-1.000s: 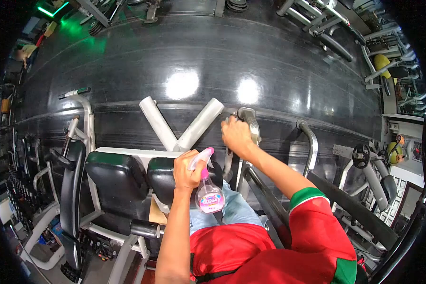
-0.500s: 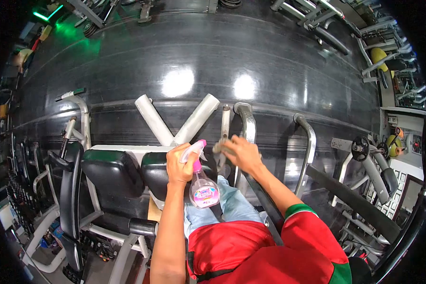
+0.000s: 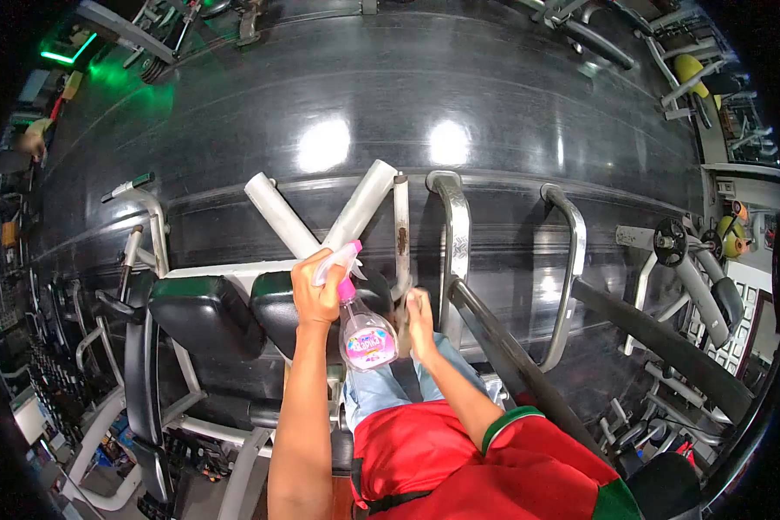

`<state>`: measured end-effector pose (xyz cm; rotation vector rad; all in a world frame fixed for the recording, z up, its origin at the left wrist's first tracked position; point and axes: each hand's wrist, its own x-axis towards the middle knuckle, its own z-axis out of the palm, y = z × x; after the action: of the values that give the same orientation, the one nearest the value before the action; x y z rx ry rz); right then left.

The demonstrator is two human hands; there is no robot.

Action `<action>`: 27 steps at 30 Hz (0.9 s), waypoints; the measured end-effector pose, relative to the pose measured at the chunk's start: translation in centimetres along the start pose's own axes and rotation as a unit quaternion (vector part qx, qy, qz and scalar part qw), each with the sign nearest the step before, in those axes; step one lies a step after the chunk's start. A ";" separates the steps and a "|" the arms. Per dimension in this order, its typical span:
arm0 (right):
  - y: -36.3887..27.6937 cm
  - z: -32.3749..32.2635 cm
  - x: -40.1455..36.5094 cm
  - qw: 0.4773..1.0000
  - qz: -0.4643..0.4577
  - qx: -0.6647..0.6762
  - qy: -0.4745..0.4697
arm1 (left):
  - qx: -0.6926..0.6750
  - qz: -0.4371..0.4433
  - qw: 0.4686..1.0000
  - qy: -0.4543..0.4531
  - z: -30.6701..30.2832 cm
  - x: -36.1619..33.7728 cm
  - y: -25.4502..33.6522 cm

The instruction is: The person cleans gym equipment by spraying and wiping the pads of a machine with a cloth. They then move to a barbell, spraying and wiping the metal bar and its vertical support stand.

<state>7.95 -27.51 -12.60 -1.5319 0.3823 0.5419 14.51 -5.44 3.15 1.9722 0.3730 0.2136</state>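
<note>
Left hand [image 3: 316, 293] fingers clamp the bottle [image 3: 366, 336] at its neck, probably light, slick plastic; right hand [image 3: 419, 322] fingers wrap the stiff bar [image 3: 400, 234].

1. Floor [image 3: 494, 95]: glossy black rubber with long seams, fills the 12 o'clock half.
2. Two white ceiling-light glare spots [image 3: 324, 145] on the floor, side by side near centre.
3. Green strip light [image 3: 61, 56] at 10 o'clock, green tint on the floor beside it.
4. Grey-framed weight machines [image 3: 598, 43] at 1 o'clock.
5. Plate-loaded machine [image 3: 670, 243] at 3 o'clock.
6. Dark racks [image 3: 9, 347] at 9 o'clock, contents unclear.
</note>
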 end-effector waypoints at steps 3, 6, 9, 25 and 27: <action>-5.7 0.7 3.3 0.994 -0.015 0.112 0.001 | 0.003 0.005 1.000 -0.003 0.0 0.2 -0.2; -7.7 0.6 5.0 0.990 0.034 0.136 -0.026 | 0.024 0.034 0.999 -0.003 0.0 0.3 -0.2; -4.3 1.0 4.2 0.987 0.020 0.159 -0.005 | 0.015 0.015 1.000 -0.002 0.0 0.0 -0.2; -9.7 -0.8 12.5 0.924 0.286 0.173 -0.187 | 0.014 0.025 1.000 -0.010 -0.2 0.2 0.3; -11.7 0.0 14.7 0.932 0.259 0.163 -0.194 | 0.022 0.034 0.999 -0.006 -0.1 0.2 -0.3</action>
<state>26.57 -25.73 -11.03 -0.9644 0.5410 1.1164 14.59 -5.17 2.90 2.0295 0.3060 0.2397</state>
